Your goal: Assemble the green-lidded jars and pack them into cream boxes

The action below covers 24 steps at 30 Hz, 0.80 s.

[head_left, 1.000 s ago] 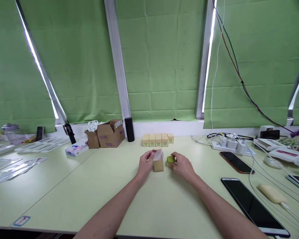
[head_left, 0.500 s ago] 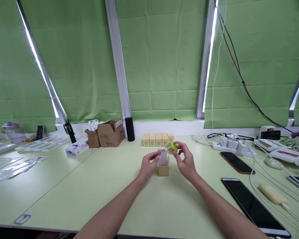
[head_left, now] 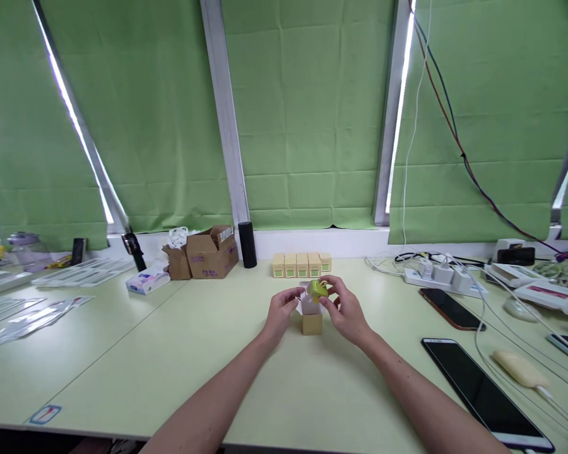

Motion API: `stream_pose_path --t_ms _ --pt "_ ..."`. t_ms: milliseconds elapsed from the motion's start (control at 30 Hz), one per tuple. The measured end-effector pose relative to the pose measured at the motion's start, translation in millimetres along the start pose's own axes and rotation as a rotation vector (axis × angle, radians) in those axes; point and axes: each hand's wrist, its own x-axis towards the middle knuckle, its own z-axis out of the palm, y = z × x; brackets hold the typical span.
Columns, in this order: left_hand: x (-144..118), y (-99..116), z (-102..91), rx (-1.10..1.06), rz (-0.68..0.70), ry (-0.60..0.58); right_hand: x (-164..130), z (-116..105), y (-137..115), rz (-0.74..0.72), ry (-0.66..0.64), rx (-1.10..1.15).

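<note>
On the pale green table [head_left: 274, 378], a small open box [head_left: 311, 318] is steadied by the left hand [head_left: 281, 313]. A green item [head_left: 317, 289] is pinched in the right hand [head_left: 346, 312] just above the box mouth. Judged step: insertion; a straight, centred lowering is called for next.

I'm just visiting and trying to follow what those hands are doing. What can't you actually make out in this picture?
- Small green thing in the right hand: too small to identify.
- Inside of the open little box: hidden by its flaps and both hands; the left hand holds it.
- Print on the row of small boxes: too small to read.
- Tablet: cut off by the bottom edge.
</note>
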Motion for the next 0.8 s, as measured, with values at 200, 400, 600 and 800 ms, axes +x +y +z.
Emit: stream_pose_path --t_ms 200,400,600,800 --pt "1.4 0.1 -0.8 0.004 -0.017 0.015 0.9 -2.4 -1.9 0.021 -0.036 -0.067" --pt "-0.3 2.2 -0.4 0.008 -0.012 0.014 -3.0 2.5 -3.9 0.025 -0.079 -0.107" --pt "-0.8 1.1 -0.5 0.007 -0.02 0.024 -6.7 6.8 -5.0 0.048 -0.128 -0.156" --pt "0.7 -3.6 -0.9 0.023 -0.008 0.03 -8.0 8.2 -7.1 0.056 -0.155 -0.165"
